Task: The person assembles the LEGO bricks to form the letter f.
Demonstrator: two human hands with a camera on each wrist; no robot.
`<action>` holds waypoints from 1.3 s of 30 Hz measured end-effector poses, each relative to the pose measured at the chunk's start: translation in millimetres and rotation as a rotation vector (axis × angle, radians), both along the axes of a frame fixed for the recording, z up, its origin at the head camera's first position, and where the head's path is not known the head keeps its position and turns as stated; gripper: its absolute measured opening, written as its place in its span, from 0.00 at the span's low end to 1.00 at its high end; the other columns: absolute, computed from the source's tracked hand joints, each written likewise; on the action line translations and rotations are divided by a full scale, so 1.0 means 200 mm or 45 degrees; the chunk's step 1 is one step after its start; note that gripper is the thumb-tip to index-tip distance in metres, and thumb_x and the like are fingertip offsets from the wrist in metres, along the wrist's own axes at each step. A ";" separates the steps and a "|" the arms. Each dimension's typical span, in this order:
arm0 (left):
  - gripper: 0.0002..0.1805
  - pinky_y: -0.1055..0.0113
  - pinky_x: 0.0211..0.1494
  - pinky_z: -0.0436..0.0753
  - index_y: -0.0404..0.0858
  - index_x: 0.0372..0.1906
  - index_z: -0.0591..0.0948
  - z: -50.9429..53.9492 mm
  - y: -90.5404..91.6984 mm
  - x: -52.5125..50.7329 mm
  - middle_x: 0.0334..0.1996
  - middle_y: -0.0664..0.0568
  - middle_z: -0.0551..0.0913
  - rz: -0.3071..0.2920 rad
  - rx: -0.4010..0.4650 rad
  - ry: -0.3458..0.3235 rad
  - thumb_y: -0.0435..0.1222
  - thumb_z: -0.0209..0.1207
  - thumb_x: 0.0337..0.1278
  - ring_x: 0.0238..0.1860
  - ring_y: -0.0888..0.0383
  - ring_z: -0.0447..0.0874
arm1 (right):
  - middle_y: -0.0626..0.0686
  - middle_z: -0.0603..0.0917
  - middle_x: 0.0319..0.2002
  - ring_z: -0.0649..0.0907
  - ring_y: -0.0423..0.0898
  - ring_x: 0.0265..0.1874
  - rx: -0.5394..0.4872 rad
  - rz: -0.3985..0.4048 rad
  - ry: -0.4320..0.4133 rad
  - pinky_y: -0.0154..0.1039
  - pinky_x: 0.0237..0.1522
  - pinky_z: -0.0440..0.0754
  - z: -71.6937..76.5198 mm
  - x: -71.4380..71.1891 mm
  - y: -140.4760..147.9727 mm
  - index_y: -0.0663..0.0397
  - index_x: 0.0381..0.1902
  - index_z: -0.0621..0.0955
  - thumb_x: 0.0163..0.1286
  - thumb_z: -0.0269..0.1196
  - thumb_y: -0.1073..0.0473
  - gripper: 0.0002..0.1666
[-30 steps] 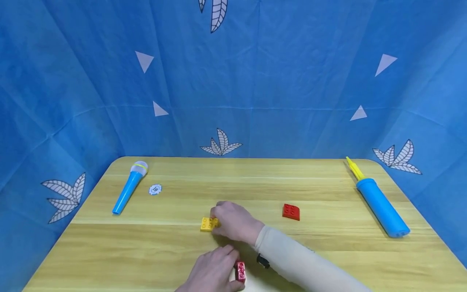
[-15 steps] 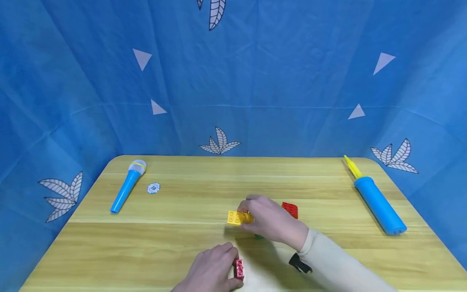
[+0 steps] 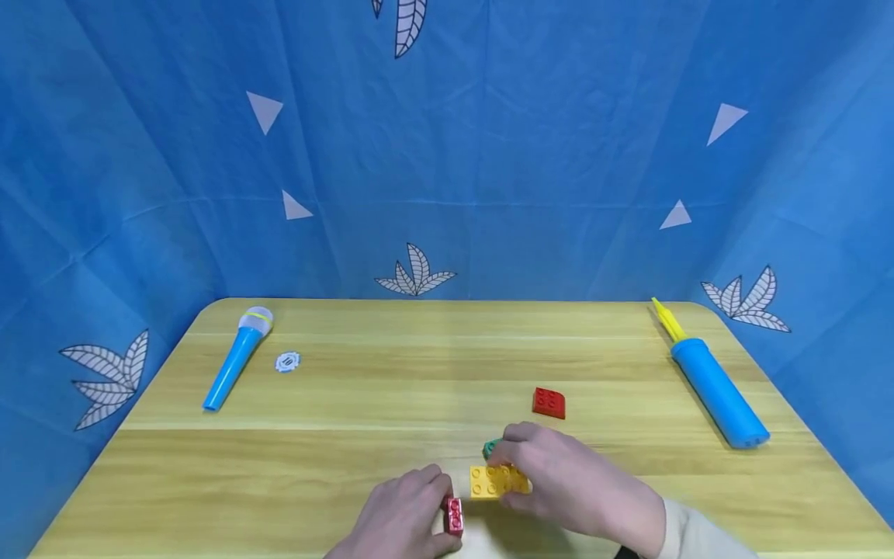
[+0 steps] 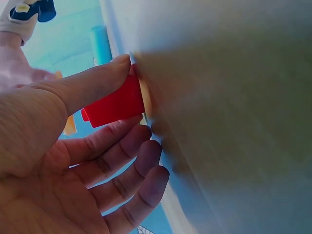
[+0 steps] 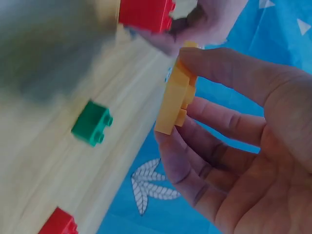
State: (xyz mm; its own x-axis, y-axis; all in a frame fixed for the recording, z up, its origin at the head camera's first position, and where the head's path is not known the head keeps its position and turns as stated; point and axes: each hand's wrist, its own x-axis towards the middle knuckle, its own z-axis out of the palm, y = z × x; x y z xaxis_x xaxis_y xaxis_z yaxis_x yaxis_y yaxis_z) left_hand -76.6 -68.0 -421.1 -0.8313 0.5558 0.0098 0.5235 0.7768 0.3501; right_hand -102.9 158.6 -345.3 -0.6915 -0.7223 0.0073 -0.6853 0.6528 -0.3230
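Near the table's front edge my left hand [image 3: 401,516] pinches a red toy brick [image 3: 455,516] between thumb and fingers. In the left wrist view that red brick [image 4: 117,102] stands at the tabletop. To its right, my right hand [image 3: 569,481] holds a flat yellow toy brick [image 3: 489,482] by its right end, studs facing up. The right wrist view shows the yellow brick [image 5: 173,100] between thumb and fingertips, lifted off the table. A green brick [image 3: 491,449] lies just behind it, partly hidden by the right fingers. Farther back lies another red brick [image 3: 549,403] with one rounded corner.
A blue toy microphone [image 3: 237,359] and a round token marked 10 [image 3: 287,362] lie at the back left of the wooden table [image 3: 391,349]. A blue pump [image 3: 719,394] with a yellow nozzle lies at the right. Blue printed cloth [image 3: 475,155] hangs behind.
My right hand has lifted the yellow brick and carried it right and toward me, beside the red one. The green brick has come into view. The left hand stays nearly still.
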 end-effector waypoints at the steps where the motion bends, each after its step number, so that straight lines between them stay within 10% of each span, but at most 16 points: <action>1: 0.21 0.72 0.24 0.68 0.49 0.28 0.74 0.00 0.00 0.00 0.26 0.66 0.66 0.001 -0.006 0.000 0.51 0.75 0.39 0.24 0.68 0.63 | 0.43 0.81 0.43 0.78 0.37 0.38 0.010 0.007 -0.021 0.32 0.40 0.79 0.00 0.01 -0.01 0.50 0.43 0.86 0.54 0.77 0.56 0.18; 11: 0.20 0.71 0.23 0.68 0.48 0.29 0.76 -0.01 0.01 -0.02 0.24 0.66 0.65 0.019 0.006 -0.073 0.50 0.76 0.40 0.22 0.68 0.63 | 0.34 0.73 0.30 0.71 0.31 0.30 -0.009 0.077 -0.159 0.24 0.33 0.74 -0.04 0.05 -0.10 0.44 0.40 0.86 0.57 0.75 0.55 0.13; 39: 0.20 0.71 0.22 0.68 0.48 0.30 0.75 -0.01 0.00 -0.01 0.23 0.66 0.64 0.018 0.031 -0.047 0.49 0.75 0.40 0.21 0.68 0.62 | 0.36 0.68 0.25 0.67 0.32 0.26 -0.068 0.097 -0.029 0.22 0.27 0.68 -0.14 0.07 -0.16 0.46 0.35 0.85 0.56 0.76 0.58 0.10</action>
